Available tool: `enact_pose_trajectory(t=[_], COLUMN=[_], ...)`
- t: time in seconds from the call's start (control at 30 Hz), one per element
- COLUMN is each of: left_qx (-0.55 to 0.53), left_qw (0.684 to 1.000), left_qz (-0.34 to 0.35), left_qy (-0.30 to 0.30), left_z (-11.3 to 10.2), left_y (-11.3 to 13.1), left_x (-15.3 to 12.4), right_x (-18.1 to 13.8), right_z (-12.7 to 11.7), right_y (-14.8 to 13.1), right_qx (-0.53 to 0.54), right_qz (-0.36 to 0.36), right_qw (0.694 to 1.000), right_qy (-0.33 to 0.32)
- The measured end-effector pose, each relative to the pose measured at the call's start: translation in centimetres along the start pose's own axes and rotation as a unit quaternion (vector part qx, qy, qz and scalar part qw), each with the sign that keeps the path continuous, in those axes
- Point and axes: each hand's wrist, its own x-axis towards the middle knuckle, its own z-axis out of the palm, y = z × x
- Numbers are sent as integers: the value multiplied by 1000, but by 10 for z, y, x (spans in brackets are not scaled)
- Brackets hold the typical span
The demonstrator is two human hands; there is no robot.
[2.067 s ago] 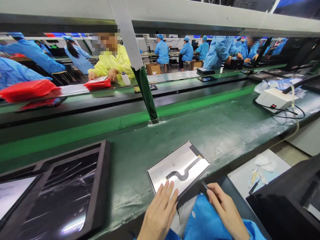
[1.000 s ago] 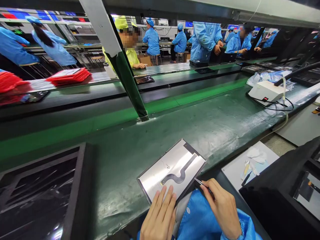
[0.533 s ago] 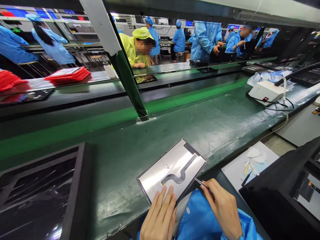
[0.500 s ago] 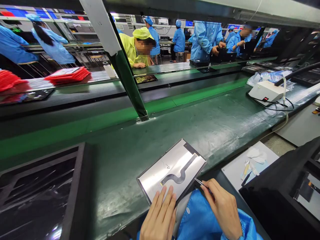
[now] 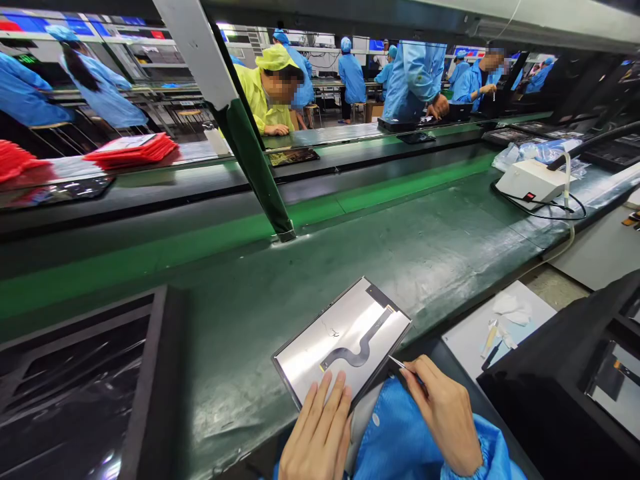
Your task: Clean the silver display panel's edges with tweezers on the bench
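A silver display panel (image 5: 345, 333) with a dark S-shaped flex cable lies face down at the near edge of the green conveyor belt (image 5: 425, 247). My left hand (image 5: 320, 433) rests flat on the panel's near edge, fingers stretched out together. My right hand (image 5: 445, 413) is closed around thin metal tweezers (image 5: 400, 364), whose tips touch the panel's right near corner. Blue sleeves cover both my wrists.
A black tray (image 5: 100, 380) with plastic film sits at the left on the belt. A white box with cables (image 5: 530, 181) stands at the right. A slanted post (image 5: 250, 160) rises mid-belt. Black trays (image 5: 575, 373) sit at my right. Several workers sit across the line beside red stacks (image 5: 133, 150).
The view has shifted slightly since a second ago. My hands, the tweezers and the panel hold the same pose. The worker in yellow across the line has leaned forward.
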Motion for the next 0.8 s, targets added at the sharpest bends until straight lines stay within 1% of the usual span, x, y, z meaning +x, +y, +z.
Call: enact_pose_trajectory(t=[0.1,0.23,0.3,0.37,0.4,0.47,0.53,0.63,0.73,0.8], left_qx=[3,3,2,2,2,1,-1,-8,-21,-27], left_qw=[1000,1000,1000,1000,1000,1000,1000,1000,1000,1000], left_qz=[1,1,1,1,0,-2,-5,-7,-12,-11], left_qy=[-1,1,0,0,0,0,3,19,16,3], left_z=[0,-1,-1,0,0,0,0,-1,1,2], left_y=[0,0,0,0,0,1,2,5,9,10], left_x=[0,0,0,0,0,0,2,7,12,14], right_x=[6,15,17,16,15,11,4,-7,-14,-17], right_z=[-4,-8,-8,-8,-8,-8,-8,-5,0,4], right_y=[1,3,4,5,5,4,1,-4,-11,-14], right_qx=[57,155,199,224,225,205,166,103,54,31], right_qz=[59,154,184,195,192,167,122,36,-35,-56], right_qw=[996,970,954,945,946,955,972,991,997,998], right_qy=[-42,-108,-128,-134,-136,-132,-111,-74,-38,-10])
